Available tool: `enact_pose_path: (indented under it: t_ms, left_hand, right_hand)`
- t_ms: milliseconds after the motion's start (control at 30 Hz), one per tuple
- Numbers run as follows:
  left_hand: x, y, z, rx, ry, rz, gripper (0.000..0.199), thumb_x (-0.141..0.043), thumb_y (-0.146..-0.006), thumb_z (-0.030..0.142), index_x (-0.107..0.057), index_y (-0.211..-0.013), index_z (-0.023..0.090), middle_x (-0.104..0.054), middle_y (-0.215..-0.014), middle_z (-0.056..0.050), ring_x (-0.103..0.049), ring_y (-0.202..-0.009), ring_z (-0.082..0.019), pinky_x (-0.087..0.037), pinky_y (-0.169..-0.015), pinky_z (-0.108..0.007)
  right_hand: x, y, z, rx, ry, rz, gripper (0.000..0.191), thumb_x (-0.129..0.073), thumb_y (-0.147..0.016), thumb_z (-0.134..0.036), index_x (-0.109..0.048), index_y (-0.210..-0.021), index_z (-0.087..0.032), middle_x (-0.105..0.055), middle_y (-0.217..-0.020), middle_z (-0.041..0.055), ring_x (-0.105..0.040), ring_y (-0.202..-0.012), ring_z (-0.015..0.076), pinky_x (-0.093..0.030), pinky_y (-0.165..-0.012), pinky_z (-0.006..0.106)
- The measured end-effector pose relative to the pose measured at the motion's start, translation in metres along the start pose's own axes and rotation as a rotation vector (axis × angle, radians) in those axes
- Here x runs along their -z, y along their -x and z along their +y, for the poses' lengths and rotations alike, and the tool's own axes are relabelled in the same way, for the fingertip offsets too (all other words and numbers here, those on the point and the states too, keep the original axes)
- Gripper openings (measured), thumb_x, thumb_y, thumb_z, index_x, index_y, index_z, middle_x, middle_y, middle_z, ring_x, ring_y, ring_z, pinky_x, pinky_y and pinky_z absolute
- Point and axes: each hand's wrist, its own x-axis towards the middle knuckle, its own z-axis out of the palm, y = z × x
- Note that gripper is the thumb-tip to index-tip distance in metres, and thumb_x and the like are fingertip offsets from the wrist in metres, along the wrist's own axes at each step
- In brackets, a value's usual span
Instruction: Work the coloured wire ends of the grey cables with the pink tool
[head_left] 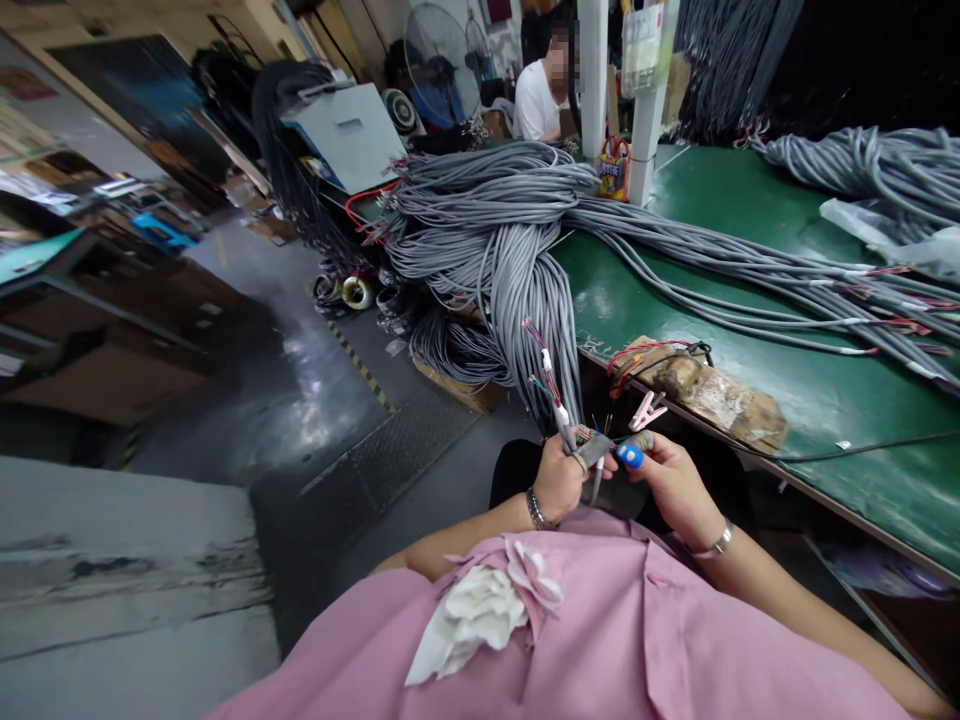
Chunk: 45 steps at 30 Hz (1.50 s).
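In the head view, my left hand (562,478) is closed around a few grey cables (564,420) whose stripped ends show thin coloured wires. Some of these ends point up and away past my fingers, with white bands below the bare wires. Close on its right, my right hand (673,482) pinches the fine coloured wires (613,441) of a cable end between thumb and forefinger. Wrappings cover fingers on both hands, and a blue one is on the right thumb. A large bundle of grey cables (525,260) hangs over the table edge just beyond.
On the green table (847,480) lies a taped wooden block (709,395) with a pink clip (646,411) at its edge. More grey cables (885,165) are piled at the back right. A person in a white shirt (536,103) sits beyond a white post (592,80). A floor walkway runs left.
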Motion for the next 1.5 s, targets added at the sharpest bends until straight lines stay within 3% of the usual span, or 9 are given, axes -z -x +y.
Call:
enact_pose_path:
  t_ms: [233, 367, 467, 567, 700, 867, 967, 1300, 1500]
  left_hand:
    - [-0.002, 0.0, 0.004, -0.031, 0.004, -0.012, 0.03, -0.07, -0.074, 0.041, -0.06, -0.073, 0.013, -0.065, -0.057, -0.003, -0.056, -0.046, -0.011, -0.033, -0.04, -0.019]
    - [-0.006, 0.001, 0.008, -0.021, 0.029, -0.044, 0.029, -0.071, -0.073, 0.04, -0.059, -0.072, 0.013, -0.063, -0.055, -0.001, -0.055, -0.045, -0.01, -0.039, -0.043, -0.02]
    - [-0.01, 0.002, 0.011, -0.008, 0.024, -0.08, 0.029, -0.071, -0.073, 0.04, -0.06, -0.071, 0.013, -0.063, -0.056, -0.002, -0.056, -0.046, -0.011, -0.043, -0.046, -0.022]
    - [-0.013, 0.002, 0.013, -0.002, -0.01, -0.124, 0.029, -0.071, -0.074, 0.04, -0.061, -0.07, 0.012, -0.064, -0.057, -0.002, -0.056, -0.047, -0.01, -0.045, -0.048, -0.021]
    - [-0.014, -0.001, 0.012, 0.009, -0.022, -0.181, 0.029, -0.071, -0.074, 0.04, -0.063, -0.072, 0.012, -0.063, -0.057, -0.002, -0.055, -0.047, -0.01, -0.045, -0.048, -0.021]
    - [-0.015, -0.007, 0.007, 0.012, -0.056, -0.205, 0.031, -0.071, -0.073, 0.041, -0.061, -0.068, 0.012, -0.062, -0.057, -0.002, -0.055, -0.047, -0.01, -0.045, -0.048, -0.022]
    - [-0.016, -0.008, 0.005, 0.012, -0.078, -0.21, 0.032, -0.07, -0.074, 0.042, -0.06, -0.066, 0.013, -0.061, -0.056, -0.002, -0.054, -0.048, -0.01, -0.045, -0.048, -0.022]
    - [-0.014, -0.011, 0.005, -0.011, -0.169, -0.254, 0.034, -0.068, -0.076, 0.043, -0.061, -0.063, 0.012, -0.06, -0.054, -0.003, -0.051, -0.045, -0.009, -0.04, -0.046, -0.021]
    - [-0.011, -0.005, 0.011, -0.006, -0.147, -0.261, 0.034, -0.069, -0.075, 0.043, -0.059, -0.062, 0.012, -0.06, -0.054, -0.002, -0.051, -0.045, -0.009, -0.04, -0.046, -0.021]
  right_hand:
    - [0.01, 0.002, 0.003, 0.0, -0.098, -0.121, 0.023, -0.071, -0.077, -0.041, -0.065, -0.075, -0.019, -0.058, -0.067, 0.0003, -0.048, -0.061, 0.0129, -0.04, -0.06, 0.027]
    - [0.022, -0.012, 0.005, -0.117, -0.389, -0.126, 0.045, -0.051, -0.084, -0.062, -0.067, -0.085, -0.02, -0.06, -0.077, 0.0036, -0.05, -0.061, 0.0136, -0.045, -0.059, 0.029]
    - [0.025, -0.027, 0.003, -0.14, -0.39, -0.098, 0.048, -0.049, -0.084, -0.064, -0.067, -0.087, -0.02, -0.06, -0.077, 0.0034, -0.048, -0.059, 0.0124, -0.044, -0.056, 0.026]
    - [0.023, -0.035, 0.002, -0.002, -0.267, -0.033, 0.047, -0.048, -0.085, -0.062, -0.067, -0.08, -0.02, -0.057, -0.067, 0.0015, -0.046, -0.057, 0.0125, -0.042, -0.055, 0.026]
    - [0.017, -0.037, 0.008, 0.198, -0.077, 0.18, 0.048, -0.049, -0.085, -0.061, -0.068, -0.072, -0.019, -0.058, -0.062, 0.0018, -0.049, -0.058, 0.0129, -0.04, -0.056, 0.025]
    - [0.01, -0.044, 0.012, -0.001, -0.427, 0.034, 0.052, -0.052, -0.078, -0.069, -0.069, -0.08, -0.019, -0.065, -0.068, 0.0037, -0.053, -0.053, 0.0141, -0.044, -0.052, 0.028]
    - [0.008, -0.047, 0.008, -0.052, -0.547, 0.045, 0.045, -0.063, -0.074, -0.063, -0.07, -0.081, -0.02, -0.067, -0.071, 0.003, -0.055, -0.054, 0.0132, -0.046, -0.052, 0.027]
    - [0.006, -0.045, 0.005, -0.074, -0.608, 0.071, 0.042, -0.067, -0.073, -0.06, -0.069, -0.081, -0.019, -0.067, -0.071, 0.0018, -0.056, -0.057, 0.0116, -0.048, -0.053, 0.024]
    - [0.009, -0.039, -0.001, -0.106, -0.61, -0.064, 0.053, -0.052, -0.076, -0.071, -0.066, -0.075, -0.02, -0.066, -0.076, 0.0034, -0.057, -0.06, 0.0129, -0.047, -0.056, 0.026]
